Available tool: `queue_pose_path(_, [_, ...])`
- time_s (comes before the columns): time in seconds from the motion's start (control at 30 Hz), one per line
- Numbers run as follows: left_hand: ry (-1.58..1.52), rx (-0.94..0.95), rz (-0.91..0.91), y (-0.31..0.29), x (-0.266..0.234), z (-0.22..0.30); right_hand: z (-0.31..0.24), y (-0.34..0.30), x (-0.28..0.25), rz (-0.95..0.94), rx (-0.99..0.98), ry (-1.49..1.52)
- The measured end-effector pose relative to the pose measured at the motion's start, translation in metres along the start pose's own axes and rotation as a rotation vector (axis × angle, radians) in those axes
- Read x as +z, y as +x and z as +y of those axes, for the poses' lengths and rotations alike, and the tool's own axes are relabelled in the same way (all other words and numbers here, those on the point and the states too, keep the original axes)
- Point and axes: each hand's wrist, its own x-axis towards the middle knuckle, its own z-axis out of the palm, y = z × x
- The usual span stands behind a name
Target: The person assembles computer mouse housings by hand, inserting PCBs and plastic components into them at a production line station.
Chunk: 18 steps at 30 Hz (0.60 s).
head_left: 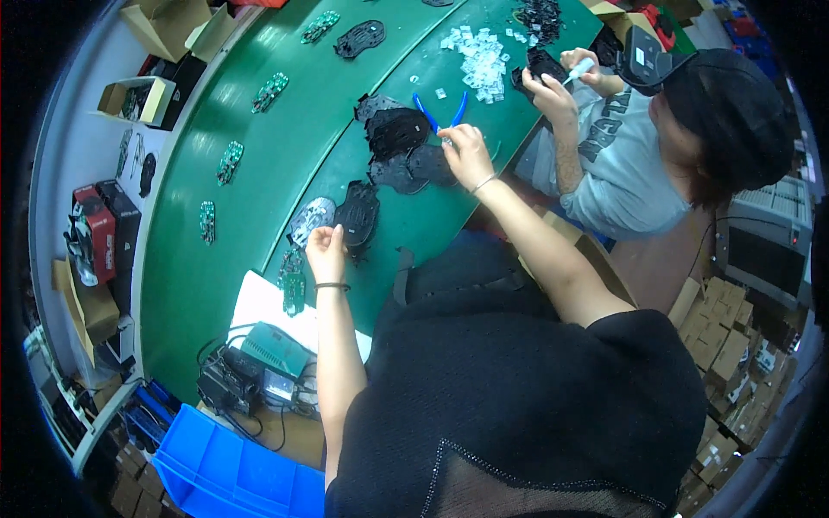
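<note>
Left hand (325,252) was curled at a black shell (358,210), right hand (469,157) by the pliers (423,111); could not tell whether either grasped anything. Shells (397,129) lay close, presumably for reach.

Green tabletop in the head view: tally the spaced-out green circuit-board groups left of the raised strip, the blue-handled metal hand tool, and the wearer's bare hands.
Green circuit-board groups: 4
Blue-handled hand tool: 1
Bare hands, left hand and right hand: 2
Total: 7
</note>
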Motion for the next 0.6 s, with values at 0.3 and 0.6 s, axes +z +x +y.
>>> queue_pose_path(0.3, [-0.655,-0.055,-0.118,-0.040,-0.052,0.029,-0.053,-0.020,0.022,-0.268,-0.237,0.263])
queue_pose_path(0.6, [-0.937,0.093,-0.185,-0.084,-0.080,0.046,-0.105,-0.039,0.075,-0.903,-0.515,0.038])
